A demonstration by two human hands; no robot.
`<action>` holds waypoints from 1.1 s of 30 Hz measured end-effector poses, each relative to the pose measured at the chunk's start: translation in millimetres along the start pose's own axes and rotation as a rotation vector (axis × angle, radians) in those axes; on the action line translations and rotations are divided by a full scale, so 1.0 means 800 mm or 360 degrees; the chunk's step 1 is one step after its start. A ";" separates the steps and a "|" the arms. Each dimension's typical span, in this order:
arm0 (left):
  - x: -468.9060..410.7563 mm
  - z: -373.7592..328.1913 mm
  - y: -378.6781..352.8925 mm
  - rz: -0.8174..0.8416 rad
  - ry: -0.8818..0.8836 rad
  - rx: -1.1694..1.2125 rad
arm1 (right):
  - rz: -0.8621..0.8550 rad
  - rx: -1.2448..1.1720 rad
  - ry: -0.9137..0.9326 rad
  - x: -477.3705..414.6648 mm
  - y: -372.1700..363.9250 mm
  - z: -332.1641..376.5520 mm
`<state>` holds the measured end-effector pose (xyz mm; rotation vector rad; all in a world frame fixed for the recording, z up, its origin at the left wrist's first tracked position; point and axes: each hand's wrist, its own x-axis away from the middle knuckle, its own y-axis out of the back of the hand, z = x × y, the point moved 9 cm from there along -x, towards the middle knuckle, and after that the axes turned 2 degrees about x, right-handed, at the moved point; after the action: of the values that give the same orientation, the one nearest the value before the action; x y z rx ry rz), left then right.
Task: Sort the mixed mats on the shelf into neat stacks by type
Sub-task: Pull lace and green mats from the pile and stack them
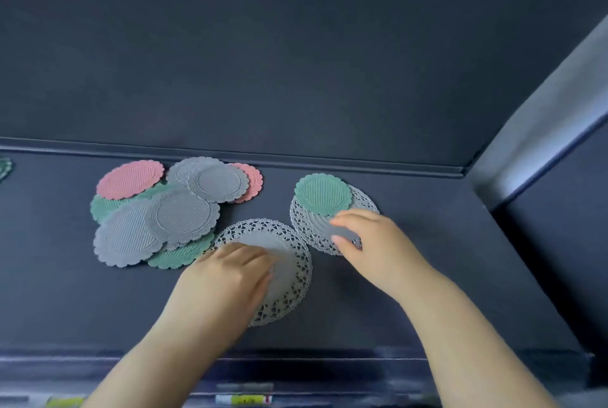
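Note:
A mixed pile of round scalloped mats lies at the left of the dark shelf [427,276]: a pink mat [130,179], several grey ribbed mats [182,215], green mats [179,258] and a second pink mat [253,182] at the back. A grey lace mat [289,262] lies in the middle; my left hand [227,279] rests on it with fingers bent. To the right, a green ribbed mat [322,193] sits on a small stack of grey lace mats [307,225]. My right hand [365,239] touches that stack's near edge, fingers curled at the rim.
The shelf's back wall [296,62] rises behind the mats. A grey slanted side panel [543,151] closes the right end. Part of another green mat [5,167] shows at the far left edge. Labels [243,399] run along the shelf's front lip.

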<state>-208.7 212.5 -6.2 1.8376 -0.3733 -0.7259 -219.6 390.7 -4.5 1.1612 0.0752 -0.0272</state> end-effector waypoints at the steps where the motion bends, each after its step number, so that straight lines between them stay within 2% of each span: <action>1: 0.002 -0.002 0.000 -0.0006 0.0052 -0.0025 | 0.0042 0.0055 0.0038 -0.013 -0.003 -0.002; 5: 0.017 -0.011 -0.003 -0.0041 0.0227 -0.0055 | 0.0196 0.0319 0.0147 -0.048 -0.027 -0.005; 13: 0.033 -0.025 -0.004 -0.0096 0.0257 -0.0099 | -0.0022 0.0786 0.0442 -0.066 -0.023 0.018; 18: 0.025 -0.026 -0.008 -0.0049 0.0228 -0.0128 | 0.0071 0.1037 0.0528 -0.065 -0.029 0.034; 20: 0.022 -0.027 -0.011 -0.0056 0.0180 -0.0120 | 0.0062 0.0921 0.0458 -0.067 -0.023 0.032; 24: 0.020 -0.014 -0.030 0.0009 0.0172 -0.0115 | -0.0276 0.0251 0.0000 -0.047 0.024 -0.004; 27: 0.015 -0.005 -0.037 0.0105 0.0200 -0.0199 | -0.0475 -0.0199 -0.0215 -0.001 0.050 -0.030; 33: -0.048 -0.046 -0.047 0.0224 -0.0057 -0.0381 | -0.0800 -0.0400 -0.0379 0.068 0.067 -0.059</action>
<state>-217.7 275.3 -20.2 1.5588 -0.4161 -0.6762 -164.5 456.2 22.0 0.8575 0.1533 -0.5842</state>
